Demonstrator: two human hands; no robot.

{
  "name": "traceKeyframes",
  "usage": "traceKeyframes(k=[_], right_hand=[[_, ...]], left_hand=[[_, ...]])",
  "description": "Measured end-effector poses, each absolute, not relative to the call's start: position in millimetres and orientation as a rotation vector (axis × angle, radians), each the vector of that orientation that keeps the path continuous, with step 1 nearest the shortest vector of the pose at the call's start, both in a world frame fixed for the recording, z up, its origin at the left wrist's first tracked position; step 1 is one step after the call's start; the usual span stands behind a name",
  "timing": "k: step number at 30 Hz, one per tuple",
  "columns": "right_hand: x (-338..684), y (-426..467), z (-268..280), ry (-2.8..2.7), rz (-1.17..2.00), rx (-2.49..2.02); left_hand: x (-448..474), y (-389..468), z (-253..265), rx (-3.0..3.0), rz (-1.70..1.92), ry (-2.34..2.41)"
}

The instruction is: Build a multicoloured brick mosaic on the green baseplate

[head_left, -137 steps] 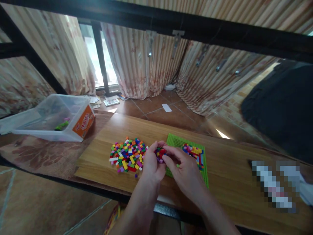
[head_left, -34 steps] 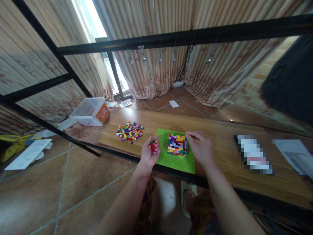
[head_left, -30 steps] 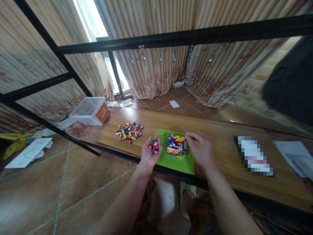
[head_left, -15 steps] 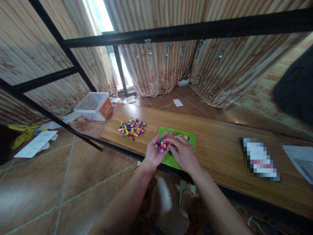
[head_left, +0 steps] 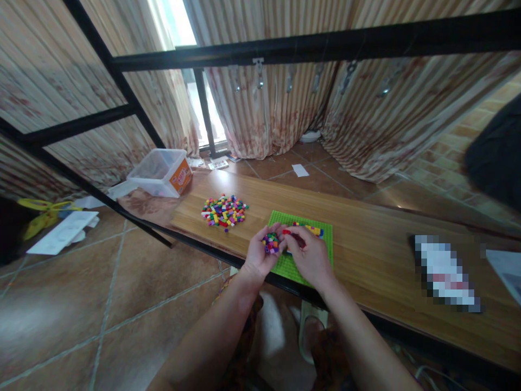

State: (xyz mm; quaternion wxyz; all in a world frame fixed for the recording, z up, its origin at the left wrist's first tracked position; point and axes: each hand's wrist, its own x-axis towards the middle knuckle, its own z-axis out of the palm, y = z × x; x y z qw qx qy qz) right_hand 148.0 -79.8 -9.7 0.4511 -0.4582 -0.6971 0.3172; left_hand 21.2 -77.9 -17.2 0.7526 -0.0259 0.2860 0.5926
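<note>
Cupped palm up, my left hand (head_left: 259, 254) holds a small heap of coloured toy bricks (head_left: 271, 243). Beside it, my right hand (head_left: 310, 254) pinches a red toy brick (head_left: 286, 232) between thumb and fingers, just off the heap. Both hands are over a green studded baseplate (head_left: 291, 269) lying at the near edge of the wooden table. A row of yellow, blue and other bricks (head_left: 315, 231) sits along the far side of the baseplate, partly covered by my right hand.
A loose pile of mixed bricks (head_left: 224, 210) lies on the table (head_left: 366, 239) to the left. Past the table's left end stands a clear plastic bin (head_left: 158, 172). A blurred-out flat object (head_left: 445, 274) lies at right. A black metal bar (head_left: 285, 48) crosses above.
My right hand has drawn slightly away from the heap in my left palm, and a red brick now shows at its fingertips. The whole view has shifted a little.
</note>
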Motion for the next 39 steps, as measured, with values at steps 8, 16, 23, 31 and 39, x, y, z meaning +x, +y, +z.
traceKeyframes(k=[8, 16, 23, 31, 39], right_hand=[[148, -71, -14, -1.536, 0.844, -1.125], [142, -72, -11, -1.678, 0.69, -1.174], [140, -72, -9, -1.749, 0.551, -1.104], [148, -70, -6, -1.929, 0.534, -1.038], [146, -68, -8, -1.514, 0.863, -1.129]], left_hand=[[18, -81, -24, 0.074, 1.12, 0.622], [18, -88, -17, 0.301, 1.123, 0.692], [14, -86, -15, 0.313, 1.117, 0.723], [14, -85, -15, 0.341, 1.101, 0.724], [17, -87, -10, 0.495, 1.104, 0.76]])
